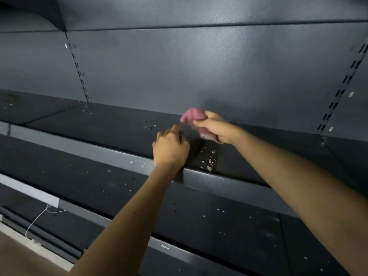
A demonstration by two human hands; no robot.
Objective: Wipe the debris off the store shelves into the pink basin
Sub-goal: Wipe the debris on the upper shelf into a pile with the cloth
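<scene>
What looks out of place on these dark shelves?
A pile of pale crumbs sits at the front edge of the dark grey metal shelf. A loose white string dangles below the pale rail, bottom-left.

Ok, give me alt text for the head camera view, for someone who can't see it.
A person's right hand grips a crumpled pink cloth above a dark store shelf. Their left hand, fingers curled, sits at the shelf's front edge beside a small pile of pale debris.
</scene>
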